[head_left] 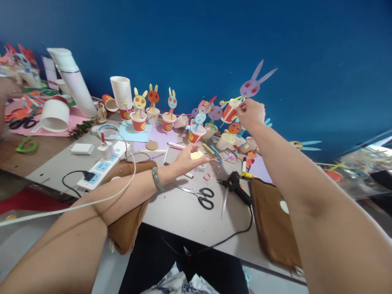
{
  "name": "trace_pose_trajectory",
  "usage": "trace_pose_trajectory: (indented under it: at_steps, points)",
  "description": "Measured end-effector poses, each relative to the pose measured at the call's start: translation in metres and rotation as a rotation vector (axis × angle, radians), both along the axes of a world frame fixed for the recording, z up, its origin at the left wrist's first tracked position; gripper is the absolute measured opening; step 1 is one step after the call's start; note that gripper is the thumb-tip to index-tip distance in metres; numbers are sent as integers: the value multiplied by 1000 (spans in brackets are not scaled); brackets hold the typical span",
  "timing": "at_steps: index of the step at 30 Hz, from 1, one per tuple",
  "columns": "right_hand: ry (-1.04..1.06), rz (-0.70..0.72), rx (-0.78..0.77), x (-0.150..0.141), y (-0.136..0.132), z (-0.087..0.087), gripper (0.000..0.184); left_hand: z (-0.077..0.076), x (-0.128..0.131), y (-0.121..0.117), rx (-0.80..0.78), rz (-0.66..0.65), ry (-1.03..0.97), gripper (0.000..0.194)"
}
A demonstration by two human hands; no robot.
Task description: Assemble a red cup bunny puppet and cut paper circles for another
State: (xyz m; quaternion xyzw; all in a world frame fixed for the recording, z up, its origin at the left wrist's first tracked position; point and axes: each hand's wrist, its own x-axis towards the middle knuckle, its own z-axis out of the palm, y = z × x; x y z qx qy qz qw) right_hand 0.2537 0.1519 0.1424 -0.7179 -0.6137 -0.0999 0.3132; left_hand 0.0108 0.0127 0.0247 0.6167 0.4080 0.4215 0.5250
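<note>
Left hand (pixel 184 159), scissors (pixel 199 196) below, cable (pixel 61 210) — across forearm (pixel 131 200)

We locate the blue wall (pixel 196 41) behind the table (pixel 190 222). At the left, we find a white bottle (pixel 75 85) with a white mug (pixel 55 115) near it; a leafy sprig (pixel 81 130) sits just beside the mug. Nearer the front edge, we note the power strip (pixel 102 169), fitted with a black plug (pixel 88 176) and a white charger (pixel 105 150). A white adapter (pixel 82 149) lies apart from the strip. We trace a white cable (pixel 30 218) to the left border. We identify a brown pouch (pixel 125 237) at front left and a brown case (pixel 272 232) at right.
</note>
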Motion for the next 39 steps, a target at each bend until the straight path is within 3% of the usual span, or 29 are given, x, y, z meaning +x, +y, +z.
trace_pose_trajectory:
  at_steps: [8, 18, 39]
  points:
    - [-64, -52, -95, -3, 10, -7, 4, -3, 6, 3, -33, 32, 1, 62]
    - [-118, -55, -133, -5, 8, -4, 23, 1, 3, 0, -20, 22, 53, 61]
    - [-196, 17, -233, -2, 12, -18, 19, -1, 3, 1, -26, -2, 22, 58]
